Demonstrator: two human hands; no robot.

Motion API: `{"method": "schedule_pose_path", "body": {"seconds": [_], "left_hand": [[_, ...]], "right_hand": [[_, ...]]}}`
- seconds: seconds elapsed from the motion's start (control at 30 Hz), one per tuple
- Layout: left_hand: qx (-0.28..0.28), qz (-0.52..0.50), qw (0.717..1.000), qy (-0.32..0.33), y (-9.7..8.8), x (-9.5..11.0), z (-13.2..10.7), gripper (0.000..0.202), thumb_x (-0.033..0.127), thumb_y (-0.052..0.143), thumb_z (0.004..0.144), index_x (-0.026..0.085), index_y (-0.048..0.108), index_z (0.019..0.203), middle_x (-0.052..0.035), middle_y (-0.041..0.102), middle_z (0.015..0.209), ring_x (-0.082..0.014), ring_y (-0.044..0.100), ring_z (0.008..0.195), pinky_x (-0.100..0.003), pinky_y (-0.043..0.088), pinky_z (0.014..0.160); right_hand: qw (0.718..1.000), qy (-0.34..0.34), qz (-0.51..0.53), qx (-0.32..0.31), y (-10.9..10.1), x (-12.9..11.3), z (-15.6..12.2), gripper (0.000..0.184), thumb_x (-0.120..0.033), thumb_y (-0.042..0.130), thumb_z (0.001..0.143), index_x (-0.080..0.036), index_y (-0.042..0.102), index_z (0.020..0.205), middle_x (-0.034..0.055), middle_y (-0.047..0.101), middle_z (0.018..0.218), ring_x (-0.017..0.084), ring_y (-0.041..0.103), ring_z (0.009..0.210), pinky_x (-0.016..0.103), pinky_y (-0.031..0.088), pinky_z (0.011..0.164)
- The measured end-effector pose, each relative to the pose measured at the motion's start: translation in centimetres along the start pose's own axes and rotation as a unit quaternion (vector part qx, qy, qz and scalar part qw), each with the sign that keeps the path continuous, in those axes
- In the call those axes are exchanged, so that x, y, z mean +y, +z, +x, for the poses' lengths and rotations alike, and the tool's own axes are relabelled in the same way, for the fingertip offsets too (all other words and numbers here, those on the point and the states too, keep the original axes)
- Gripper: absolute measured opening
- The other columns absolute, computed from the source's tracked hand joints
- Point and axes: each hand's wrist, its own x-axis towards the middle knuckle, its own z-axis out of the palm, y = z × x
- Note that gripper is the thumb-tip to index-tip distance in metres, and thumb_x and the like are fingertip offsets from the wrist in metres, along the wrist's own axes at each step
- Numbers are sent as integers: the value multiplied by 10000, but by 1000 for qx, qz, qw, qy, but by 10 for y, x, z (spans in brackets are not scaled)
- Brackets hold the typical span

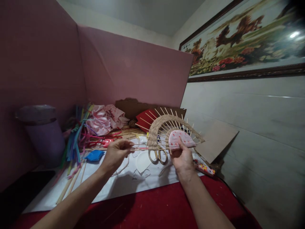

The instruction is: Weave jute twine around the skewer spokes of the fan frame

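Fingers (123,144) of the left hand (116,156) pinched thin sticks (140,149); the right hand (184,160) clamped one spotted pad (174,138) on one woven fan (153,134). The fan was above one pair of scissors (158,156), its curved edge pointing up and away, its long side running left to right.

A framed horse picture (228,43) hangs on the pale wall (267,121), and a purple container (45,141) stands at left.
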Motion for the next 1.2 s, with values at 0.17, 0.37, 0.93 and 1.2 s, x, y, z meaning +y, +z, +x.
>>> {"method": "schedule_pose_path", "body": {"seconds": [0.17, 0.37, 0.93, 1.2], "left_hand": [[-24, 1, 998, -58, 10, 5, -9, 178, 238, 728, 495, 145, 710, 646, -20, 617, 506, -64, 418, 415, -182, 285, 386], [-67, 13, 994, -90, 16, 3, -17, 207, 293, 711, 546, 136, 695, 679, 0, 566, 474, -40, 322, 389, -180, 205, 379], [-81, -8, 996, -18, 15, -8, -17, 251, 306, 684, 601, 121, 685, 770, 21, 504, 474, -60, 370, 421, -189, 273, 398], [-79, 34, 996, 15, 9, -8, -11, 198, 311, 672, 624, 134, 697, 708, -27, 617, 550, -74, 446, 443, -193, 340, 424]], "right_hand": [[999, 11, 2, -43, 0, 5, -1, 202, -112, 529, 741, -177, 607, 915, -11, 689, 699, 100, 636, 622, 222, 523, 605], [999, 33, -13, -30, 3, 6, -8, 203, -119, 549, 735, -178, 607, 920, -14, 687, 684, 101, 633, 591, 221, 522, 595], [999, 36, -8, -33, 8, 6, -13, 227, -91, 549, 735, -187, 611, 931, -13, 694, 704, 98, 643, 626, 205, 520, 587], [998, 53, -11, -25, 11, 3, -18, 261, -71, 532, 739, -186, 607, 960, -14, 700, 739, 97, 646, 618, 211, 524, 610]]}}
